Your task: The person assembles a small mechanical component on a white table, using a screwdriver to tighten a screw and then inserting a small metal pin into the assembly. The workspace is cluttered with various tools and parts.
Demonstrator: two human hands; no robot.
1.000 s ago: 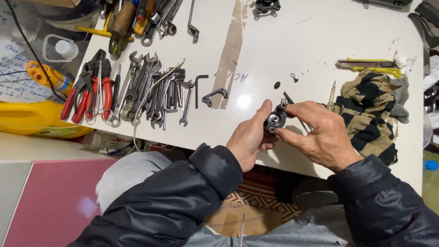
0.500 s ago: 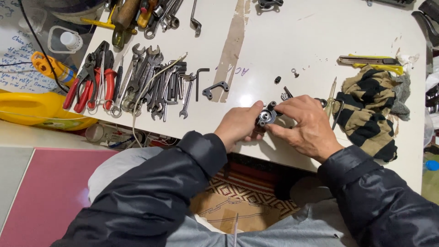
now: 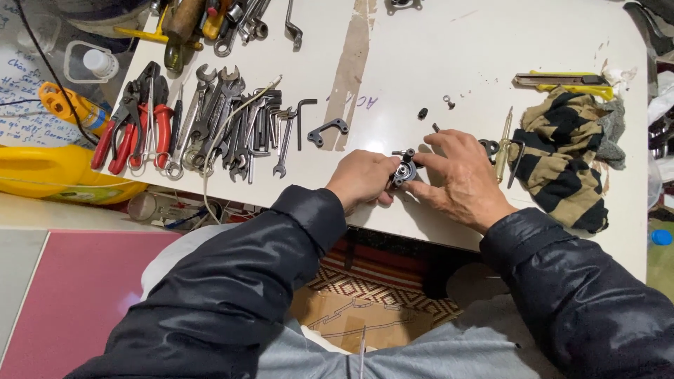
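Note:
A small black and silver metal part (image 3: 404, 170) with a round bearing-like centre sits between both my hands at the near edge of the white table (image 3: 456, 42). My left hand (image 3: 361, 179) grips it from the left with curled fingers. Fingers of my right hand (image 3: 460, 175) hold it from the right, resting partly on the table. A small black nut (image 3: 423, 113) and a small screw (image 3: 448, 102) lie just beyond the hands.
Several wrenches and hex keys (image 3: 232, 126) lie at left with red-handled pliers (image 3: 133, 126). A black bracket (image 3: 327, 131) is near them. A striped rag (image 3: 562, 165), a screwdriver (image 3: 504, 144) and a yellow utility knife (image 3: 562, 83) lie at right. A yellow container (image 3: 56, 179) stands off the table's left.
Both hands have stayed together on the small part, shifting slightly towards the table's near edge; the right hand's fingers have spread flatter over it.

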